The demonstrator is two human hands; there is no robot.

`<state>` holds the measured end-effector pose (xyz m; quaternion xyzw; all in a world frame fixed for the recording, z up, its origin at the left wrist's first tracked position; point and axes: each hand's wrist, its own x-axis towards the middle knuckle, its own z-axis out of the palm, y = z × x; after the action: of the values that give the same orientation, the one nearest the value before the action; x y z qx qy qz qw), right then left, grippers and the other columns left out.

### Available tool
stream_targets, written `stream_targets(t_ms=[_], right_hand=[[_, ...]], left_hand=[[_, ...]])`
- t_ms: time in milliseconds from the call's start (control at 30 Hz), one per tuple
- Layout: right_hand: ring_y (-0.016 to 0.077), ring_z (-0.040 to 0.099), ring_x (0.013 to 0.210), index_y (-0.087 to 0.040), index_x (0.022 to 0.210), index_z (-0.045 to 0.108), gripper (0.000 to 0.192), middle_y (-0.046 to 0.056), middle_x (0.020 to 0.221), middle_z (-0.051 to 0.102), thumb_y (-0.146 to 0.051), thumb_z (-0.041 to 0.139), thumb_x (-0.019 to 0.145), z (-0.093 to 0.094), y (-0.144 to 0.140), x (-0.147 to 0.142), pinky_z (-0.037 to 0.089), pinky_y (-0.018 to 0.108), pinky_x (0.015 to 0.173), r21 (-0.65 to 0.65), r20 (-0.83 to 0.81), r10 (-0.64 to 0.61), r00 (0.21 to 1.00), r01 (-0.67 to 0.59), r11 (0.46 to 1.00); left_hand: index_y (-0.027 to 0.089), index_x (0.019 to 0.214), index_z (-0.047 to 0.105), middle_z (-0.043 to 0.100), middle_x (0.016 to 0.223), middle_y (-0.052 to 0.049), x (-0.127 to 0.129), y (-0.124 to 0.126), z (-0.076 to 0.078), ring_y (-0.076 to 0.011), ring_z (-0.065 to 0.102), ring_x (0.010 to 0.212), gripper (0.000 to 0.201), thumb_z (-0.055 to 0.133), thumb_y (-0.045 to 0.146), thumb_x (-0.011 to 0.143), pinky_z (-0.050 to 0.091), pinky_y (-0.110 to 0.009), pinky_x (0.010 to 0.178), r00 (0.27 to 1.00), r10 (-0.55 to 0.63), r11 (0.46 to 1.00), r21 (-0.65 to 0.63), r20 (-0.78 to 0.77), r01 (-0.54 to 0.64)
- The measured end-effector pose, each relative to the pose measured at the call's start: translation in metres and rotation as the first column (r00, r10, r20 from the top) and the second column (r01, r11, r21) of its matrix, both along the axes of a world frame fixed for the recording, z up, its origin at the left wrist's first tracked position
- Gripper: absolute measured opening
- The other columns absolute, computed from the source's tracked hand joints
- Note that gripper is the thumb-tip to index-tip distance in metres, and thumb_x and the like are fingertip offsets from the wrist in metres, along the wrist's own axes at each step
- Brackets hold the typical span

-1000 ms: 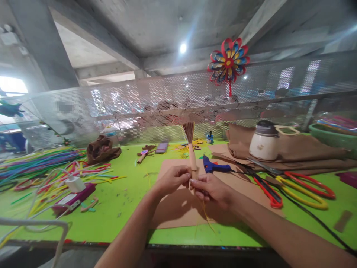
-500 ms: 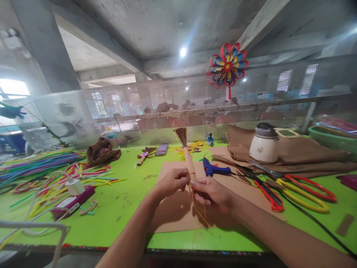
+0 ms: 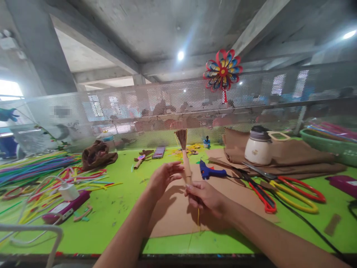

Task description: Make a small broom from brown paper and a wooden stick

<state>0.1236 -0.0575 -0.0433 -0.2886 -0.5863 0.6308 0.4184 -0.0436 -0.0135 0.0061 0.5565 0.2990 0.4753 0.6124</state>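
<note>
My right hand (image 3: 206,197) is closed on the lower end of a slim brown paper roll (image 3: 186,163). Thin dark brown strands (image 3: 182,138) fan out from its top, like a small brush. The roll stands nearly upright, tilted slightly away. Beside its left side, my left hand (image 3: 164,178) is open with the fingers apart; whether a fingertip touches the roll I cannot tell. A thin yellow strand (image 3: 198,217) hangs below my right hand. Underneath lies a flat brown paper sheet (image 3: 167,221) on the green table.
A blue glue gun (image 3: 212,172) lies right of the roll, beside scissors (image 3: 295,191) and a red-and-black-handled tool (image 3: 263,197). A white jar (image 3: 258,149) stands on folded brown material (image 3: 301,156). Leftward are a purple power strip (image 3: 67,208) and colourful pipe-cleaner-like strips (image 3: 36,167).
My left hand has let go of the roll and opened to its left. My right hand has stayed on the lower end. The yellow loop below it hangs shorter. The view has shifted slightly.
</note>
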Motion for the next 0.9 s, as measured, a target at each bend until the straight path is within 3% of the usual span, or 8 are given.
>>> stream_targets(t_ms=[133,267,400,567,733,900], right_hand=[[0.0054,0.032,0.035,-0.015,0.072,0.054,0.032,-0.007,0.041,0.045,-0.046,0.057,0.079,-0.003,-0.004,-0.007,0.023,0.021,0.042,-0.083,-0.001,0.082,0.997,-0.082,0.993],[0.0052,0.033,0.035,-0.014,0.072,0.055,0.034,-0.006,0.041,0.046,-0.047,0.058,0.078,0.0,-0.007,-0.008,0.02,0.021,0.041,-0.09,0.04,0.127,0.991,-0.123,0.988],[0.0051,0.036,0.037,-0.014,0.068,0.054,0.036,-0.005,0.044,0.046,-0.049,0.062,0.074,0.002,-0.005,-0.008,0.021,0.021,0.042,-0.088,-0.005,0.104,0.995,-0.104,0.991],[0.0048,0.034,0.034,-0.013,0.071,0.056,0.04,-0.006,0.041,0.047,-0.053,0.059,0.075,0.0,0.0,-0.009,0.02,0.022,0.041,-0.093,0.032,0.053,0.998,-0.05,0.994],[0.0046,0.033,0.032,-0.013,0.074,0.057,0.042,-0.006,0.04,0.048,-0.054,0.059,0.073,0.003,0.0,-0.007,0.02,0.021,0.039,-0.115,0.052,0.031,0.998,-0.025,0.993],[0.0052,0.035,0.034,-0.013,0.071,0.055,0.045,-0.005,0.04,0.049,-0.058,0.059,0.071,0.007,-0.005,-0.007,0.021,0.021,0.04,-0.131,0.074,-0.015,0.997,0.025,0.991]], left_hand=[[0.011,0.1,0.06,0.066,0.098,-0.014,0.01,-0.002,-0.004,-0.0218,0.061,0.095,0.032,0.054,0.036,0.08,0.045,-0.035,0.088,0.992,0.042,0.994,-0.108,0.118,-0.029],[0.011,0.107,0.055,0.068,0.086,-0.011,0.019,-0.012,-0.005,-0.0223,0.064,0.088,0.032,0.057,0.031,0.082,0.046,-0.038,0.087,0.985,-0.057,0.991,-0.113,0.164,0.077],[0.014,0.111,0.048,0.068,0.08,-0.009,0.022,-0.017,-0.005,-0.0218,0.066,0.082,0.032,0.056,0.026,0.083,0.049,-0.035,0.08,0.977,-0.003,0.981,-0.191,0.213,0.044],[0.012,0.1,0.051,0.067,0.084,-0.011,0.024,-0.018,-0.005,-0.024,0.066,0.086,0.021,0.058,0.019,0.081,0.05,-0.038,0.083,0.974,0.051,0.971,-0.24,0.221,0.004],[0.011,0.093,0.053,0.065,0.081,-0.01,0.021,-0.017,-0.005,-0.0212,0.065,0.082,0.013,0.057,0.018,0.082,0.051,-0.036,0.08,0.968,0.004,0.973,-0.226,0.25,0.054],[0.013,0.112,0.049,0.063,0.081,-0.007,0.021,-0.018,-0.004,-0.0181,0.063,0.076,0.029,0.055,0.022,0.085,0.052,-0.033,0.073,0.978,-0.043,0.971,-0.224,0.204,0.089]])
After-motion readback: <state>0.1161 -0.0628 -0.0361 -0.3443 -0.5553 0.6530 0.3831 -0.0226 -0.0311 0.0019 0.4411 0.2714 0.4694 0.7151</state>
